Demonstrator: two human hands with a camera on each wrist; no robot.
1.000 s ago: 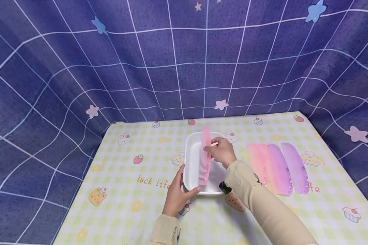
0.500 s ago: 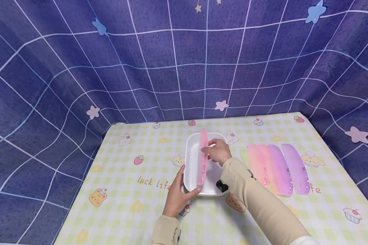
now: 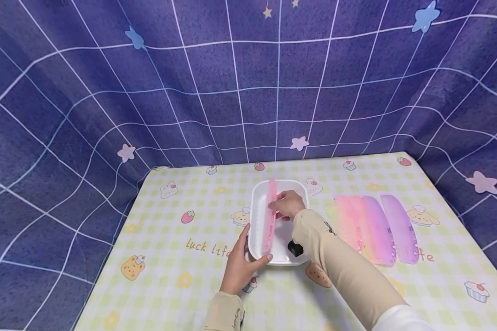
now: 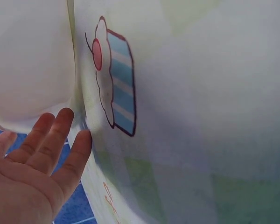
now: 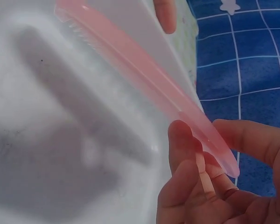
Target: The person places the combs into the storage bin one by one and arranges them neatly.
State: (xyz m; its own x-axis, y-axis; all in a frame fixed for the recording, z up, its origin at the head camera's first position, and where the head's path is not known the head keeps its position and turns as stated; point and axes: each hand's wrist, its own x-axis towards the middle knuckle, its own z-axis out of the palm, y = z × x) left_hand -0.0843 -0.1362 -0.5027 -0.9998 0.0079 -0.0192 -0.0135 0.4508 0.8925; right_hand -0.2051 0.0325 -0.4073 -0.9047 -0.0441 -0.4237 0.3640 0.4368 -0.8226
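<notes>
A pink translucent comb [image 3: 270, 218] stands on edge, lengthwise over the left half of a white plastic tray [image 3: 253, 207]. My right hand [image 3: 289, 204] pinches its spine between thumb and fingers. In the right wrist view the comb [image 5: 144, 77] slants across, its teeth facing the tray floor [image 5: 60, 186] and its shadow falling there; fingers of the right hand [image 5: 214, 172] grip one end. My left hand [image 3: 240, 264] rests against the tray's near left corner, thumb by the near rim. In the left wrist view the left hand [image 4: 42, 163] has straight, relaxed fingers touching the tray's outer wall [image 4: 32, 93].
Right of the tray, several combs lie overlapped in a row, from a pink comb [image 3: 345, 216] to a purple comb [image 3: 377, 225]; another purple comb [image 3: 397, 225] lies at the row's right end. A checked cloth [image 3: 161, 294] covers the table. Blue grid curtains [image 3: 257, 105] hang behind and at both sides.
My right hand has moved left and slightly down with the comb, which now stands more edge-on, nearer the tray's left wall. My left hand has stayed at the corner.
</notes>
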